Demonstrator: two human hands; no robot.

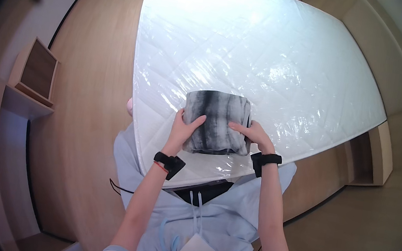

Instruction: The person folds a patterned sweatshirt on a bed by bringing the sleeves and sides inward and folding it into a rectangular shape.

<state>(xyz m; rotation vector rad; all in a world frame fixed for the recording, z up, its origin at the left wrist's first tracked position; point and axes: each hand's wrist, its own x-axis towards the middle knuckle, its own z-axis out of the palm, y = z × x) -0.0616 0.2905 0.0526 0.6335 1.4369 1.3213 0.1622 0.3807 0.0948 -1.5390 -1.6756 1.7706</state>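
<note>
A folded cloth (220,124), grey and black with a streaked tie-dye pattern, is between my two hands near the mattress's front corner. My left hand (185,127) grips its left side, thumb on top and fingers out of sight beneath. On the right side my right hand (252,133) holds it the same way, the thumb lying across the upper face. Under the cloth spreads a white quilted mattress (204,48) in shiny clear plastic wrap. Whether the cloth rests on the mattress or is lifted a little, I cannot tell.
Light blue trousers (156,212) cover my legs at the mattress corner. Wooden floor (92,70) runs along the left, by a wooden cabinet (37,70). A bedside unit (371,158) and a padded headboard (383,51) stand at the right. A thin black cable (117,189) shows by my left leg.
</note>
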